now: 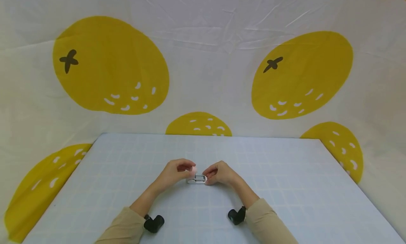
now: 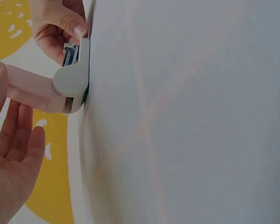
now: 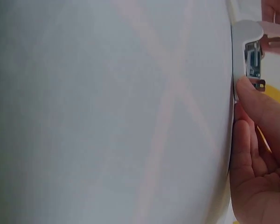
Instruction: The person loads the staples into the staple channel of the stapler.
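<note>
A small white and pink stapler (image 2: pixel 71 80) lies on the table, its pink top cover (image 2: pixel 35 88) swung up from the white base. Between base and cover, the metal magazine (image 3: pixel 253 60) is exposed. My left hand (image 1: pixel 171 173) pinches the raised cover near its free end, thumb on one side and a finger on the other. At the opposite end of the stapler, my right hand (image 1: pixel 223 172) grips the base between thumb and fingers. Its thumb (image 3: pixel 252 98) presses beside the magazine's tip. Whether staples sit in the magazine is too small to tell.
A pale checked cloth covers the table (image 1: pixel 269 187). Behind it hangs a white curtain (image 1: pixel 209 74) printed with large yellow fruit. Each wrist wears a black camera, the left camera (image 1: pixel 154 223) and the right camera (image 1: pixel 236 215) both just above the table.
</note>
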`<state>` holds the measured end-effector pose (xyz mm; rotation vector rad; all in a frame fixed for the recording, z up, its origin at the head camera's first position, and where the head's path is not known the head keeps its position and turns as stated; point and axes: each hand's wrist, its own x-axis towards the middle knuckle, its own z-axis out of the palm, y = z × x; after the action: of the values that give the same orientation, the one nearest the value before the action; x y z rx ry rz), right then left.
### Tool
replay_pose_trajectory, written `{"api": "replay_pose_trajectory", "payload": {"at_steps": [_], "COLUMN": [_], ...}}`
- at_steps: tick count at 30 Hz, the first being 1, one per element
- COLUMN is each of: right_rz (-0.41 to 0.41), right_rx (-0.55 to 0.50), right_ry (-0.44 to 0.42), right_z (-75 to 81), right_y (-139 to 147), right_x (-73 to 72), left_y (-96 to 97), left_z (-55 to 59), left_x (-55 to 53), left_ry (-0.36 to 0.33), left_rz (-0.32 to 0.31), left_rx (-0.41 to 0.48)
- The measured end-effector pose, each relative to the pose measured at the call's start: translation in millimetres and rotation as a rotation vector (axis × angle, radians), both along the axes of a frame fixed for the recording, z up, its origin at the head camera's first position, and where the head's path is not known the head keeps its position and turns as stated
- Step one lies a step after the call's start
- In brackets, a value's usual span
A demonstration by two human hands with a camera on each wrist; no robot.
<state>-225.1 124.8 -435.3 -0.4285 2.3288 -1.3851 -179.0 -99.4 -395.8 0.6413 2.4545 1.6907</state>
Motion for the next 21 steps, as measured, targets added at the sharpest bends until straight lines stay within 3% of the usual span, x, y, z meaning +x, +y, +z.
{"api": "replay_pose_trajectory", "payload": {"at_steps": [3, 7, 13, 18, 21], "right_rz": [0.007, 0.021, 0.021, 0.013, 0.026], "right_rx": [-0.001, 0.008, 0.022, 0.039, 0.034], "right_ry": [0.012, 0.018, -0.003, 0.0, 0.008], "right_z": [3.8, 5.0, 1.4, 2.3, 2.9], "right_y": [0, 0, 1, 0, 1], "right_x": [2.3, 2.0, -3.9, -5.0, -4.7], "left_y": [2.3, 7.3, 14.3, 17.5, 19.6], "left_z": [-18.3, -42.4, -38.6, -30.6, -29.2], "left_x": [-8.8, -22.0, -28.3, -33.8, -35.8], "left_ry": [0.0, 0.025, 0.077, 0.067, 0.058], "left_rz": [-0.005, -0.031, -0.099, -0.116, -0.118], "left_rx": [0.034, 0.014, -0.097, -0.186, -0.196]}}
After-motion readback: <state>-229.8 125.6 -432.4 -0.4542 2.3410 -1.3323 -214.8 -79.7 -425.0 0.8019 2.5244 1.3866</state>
